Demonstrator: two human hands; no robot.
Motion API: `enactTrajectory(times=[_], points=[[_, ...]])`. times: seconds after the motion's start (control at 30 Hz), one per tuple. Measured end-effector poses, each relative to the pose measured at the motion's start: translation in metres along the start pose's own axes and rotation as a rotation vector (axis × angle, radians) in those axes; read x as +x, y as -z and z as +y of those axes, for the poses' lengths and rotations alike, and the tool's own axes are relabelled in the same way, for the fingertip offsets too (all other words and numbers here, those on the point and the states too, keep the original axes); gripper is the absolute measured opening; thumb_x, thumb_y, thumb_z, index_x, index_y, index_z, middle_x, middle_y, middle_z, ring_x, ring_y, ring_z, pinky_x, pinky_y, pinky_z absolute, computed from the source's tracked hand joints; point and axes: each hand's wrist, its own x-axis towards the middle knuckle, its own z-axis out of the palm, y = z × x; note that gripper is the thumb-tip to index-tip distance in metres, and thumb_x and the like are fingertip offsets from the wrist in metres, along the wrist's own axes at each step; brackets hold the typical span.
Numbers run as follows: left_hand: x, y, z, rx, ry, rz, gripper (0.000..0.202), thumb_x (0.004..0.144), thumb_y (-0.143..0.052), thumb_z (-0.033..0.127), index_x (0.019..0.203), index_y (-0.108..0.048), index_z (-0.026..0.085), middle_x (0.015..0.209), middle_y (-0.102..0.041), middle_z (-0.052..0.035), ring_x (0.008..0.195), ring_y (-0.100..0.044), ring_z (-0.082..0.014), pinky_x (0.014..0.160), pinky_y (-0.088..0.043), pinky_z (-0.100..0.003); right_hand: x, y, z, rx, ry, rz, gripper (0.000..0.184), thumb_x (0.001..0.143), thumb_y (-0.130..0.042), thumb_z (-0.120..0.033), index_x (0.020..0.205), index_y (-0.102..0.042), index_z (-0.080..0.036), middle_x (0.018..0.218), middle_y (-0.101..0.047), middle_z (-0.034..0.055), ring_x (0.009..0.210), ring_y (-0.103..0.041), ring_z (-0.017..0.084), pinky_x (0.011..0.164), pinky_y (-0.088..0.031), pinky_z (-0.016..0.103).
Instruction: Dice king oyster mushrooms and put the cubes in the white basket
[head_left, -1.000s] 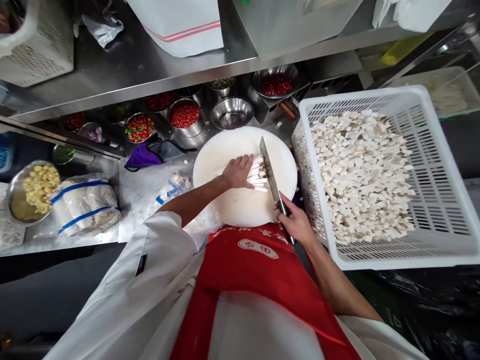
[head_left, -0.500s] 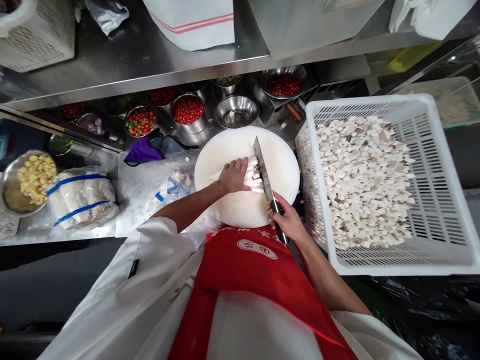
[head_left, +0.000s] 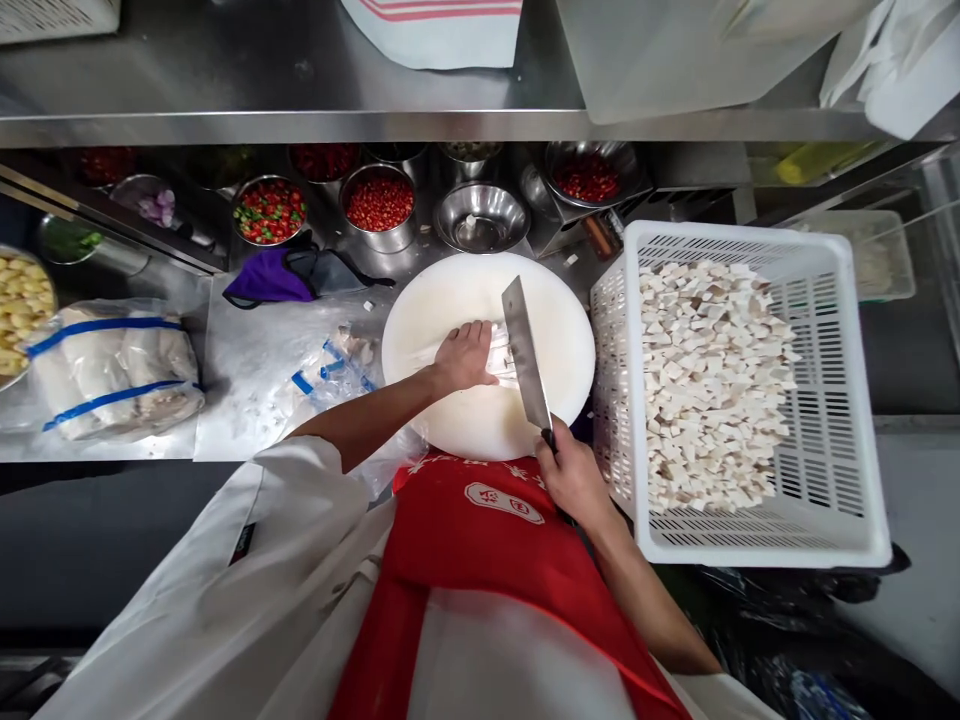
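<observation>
On a round white cutting board (head_left: 562, 300), my left hand (head_left: 463, 358) lies over a bundle of pale mushroom strips (head_left: 502, 352). Its fingers and thumb hold the strips down, hiding much of them. My right hand (head_left: 574, 472) is wrapped round the handle of a cleaver (head_left: 527, 350). The broad blade stands at the right end of the strips, its flat face tilted up towards me. To the right of the board, a white slotted basket (head_left: 832, 400) holds a large heap of cut mushroom pieces (head_left: 712, 390).
Behind the board stand a nearly empty metal bowl (head_left: 484, 220) and a pot of chopped red chillies (head_left: 380, 208). A purple mask (head_left: 274, 275), clear plastic wrap (head_left: 341, 385) and a bagged pack of whole mushrooms (head_left: 124, 370) lie left. A steel shelf (head_left: 300, 128) overhangs the back.
My right hand has closed more fully round the cleaver's handle, and the blade has turned so more of its flat face shows. My left hand stays on the strips. The whole view has shifted.
</observation>
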Motion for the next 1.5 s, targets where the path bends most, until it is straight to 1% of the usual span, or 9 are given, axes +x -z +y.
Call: enactTrajectory(times=[0.13, 0.27, 0.4, 0.63, 0.9, 1.07, 1.2, 1.27, 1.5], points=[[0.001, -0.001, -0.001, -0.003, -0.029, 0.007, 0.104, 0.067, -0.078, 0.06, 0.144, -0.031, 0.008, 0.139, -0.047, -0.0199, 0.126, -0.044, -0.033, 0.105, -0.036, -0.04, -0.002, -0.002, 0.003, -0.065, -0.03, -0.05, 0.048, 0.096, -0.034, -0.035, 0.134, -0.049, -0.01, 0.098, -0.074, 0.0159, 0.088, -0.07, 0.03, 0.073, -0.05, 0.036], [0.002, -0.002, -0.003, -0.021, -0.055, 0.017, 0.1, 0.068, -0.077, 0.059, 0.144, -0.032, 0.011, 0.14, -0.047, -0.0188, 0.126, -0.044, -0.0324, 0.105, -0.035, -0.04, 0.032, -0.018, -0.001, -0.078, -0.069, -0.061, 0.045, 0.094, -0.037, -0.03, 0.131, -0.052, -0.01, 0.091, -0.074, 0.015, 0.082, -0.07, 0.028, 0.071, -0.048, 0.034], [0.001, 0.0, -0.004, -0.03, -0.078, 0.021, 0.105, 0.068, -0.077, 0.058, 0.147, -0.027, 0.009, 0.145, -0.044, -0.0201, 0.13, -0.043, -0.0336, 0.108, -0.032, -0.04, 0.059, -0.03, -0.001, -0.044, -0.056, 0.003, 0.044, 0.091, -0.038, -0.029, 0.129, -0.054, -0.011, 0.088, -0.073, 0.0129, 0.08, -0.069, 0.028, 0.07, -0.048, 0.033], [-0.008, 0.003, -0.012, -0.026, -0.031, -0.026, 0.125, 0.065, -0.074, 0.069, 0.154, -0.012, 0.008, 0.159, -0.021, -0.0228, 0.143, -0.027, -0.0381, 0.119, -0.018, -0.045, 0.018, -0.01, -0.011, 0.001, -0.047, 0.053, 0.042, 0.094, -0.039, -0.037, 0.125, -0.056, -0.015, 0.08, -0.072, 0.0094, 0.073, -0.068, 0.027, 0.065, -0.048, 0.032], [-0.012, -0.005, -0.01, -0.02, -0.039, 0.002, 0.11, 0.071, -0.074, 0.059, 0.152, -0.019, 0.008, 0.147, -0.039, -0.0218, 0.133, -0.036, -0.0371, 0.112, -0.027, -0.045, -0.006, 0.001, -0.013, 0.026, -0.063, -0.063, 0.043, 0.094, -0.039, -0.037, 0.129, -0.053, -0.016, 0.094, -0.074, 0.0117, 0.088, -0.069, 0.029, 0.074, -0.05, 0.035], [-0.009, -0.005, -0.012, -0.037, -0.059, -0.002, 0.104, 0.072, -0.074, 0.058, 0.151, -0.022, 0.013, 0.146, -0.041, -0.0185, 0.132, -0.038, -0.0356, 0.11, -0.029, -0.045, 0.018, -0.006, -0.014, -0.005, -0.103, -0.112, 0.037, 0.093, -0.04, -0.034, 0.122, -0.056, -0.017, 0.09, -0.073, 0.0113, 0.082, -0.069, 0.028, 0.068, -0.048, 0.032], [-0.009, -0.002, -0.013, -0.043, -0.073, 0.015, 0.104, 0.072, -0.075, 0.057, 0.15, -0.024, 0.011, 0.145, -0.043, -0.019, 0.13, -0.04, -0.0352, 0.109, -0.03, -0.044, 0.059, -0.031, -0.01, 0.017, -0.095, -0.038, 0.036, 0.089, -0.04, -0.029, 0.116, -0.058, -0.015, 0.077, -0.071, 0.0094, 0.07, -0.066, 0.026, 0.064, -0.046, 0.032], [-0.009, 0.0, -0.014, -0.04, -0.078, 0.016, 0.107, 0.071, -0.075, 0.058, 0.151, -0.023, 0.01, 0.146, -0.042, -0.0198, 0.13, -0.041, -0.0353, 0.11, -0.03, -0.044, 0.066, -0.035, -0.009, 0.069, -0.097, -0.014, 0.034, 0.088, -0.04, -0.031, 0.113, -0.059, -0.016, 0.073, -0.069, 0.0078, 0.066, -0.064, 0.026, 0.061, -0.045, 0.032], [-0.018, 0.001, -0.021, -0.035, -0.042, -0.027, 0.12, 0.068, -0.074, 0.065, 0.154, -0.013, 0.007, 0.158, -0.024, -0.0223, 0.143, -0.027, -0.0367, 0.12, -0.015, -0.045, 0.019, -0.014, -0.024, 0.058, -0.086, 0.061, 0.032, 0.091, -0.043, -0.039, 0.11, -0.059, -0.019, 0.07, -0.067, 0.0046, 0.061, -0.062, 0.024, 0.06, -0.045, 0.032]])
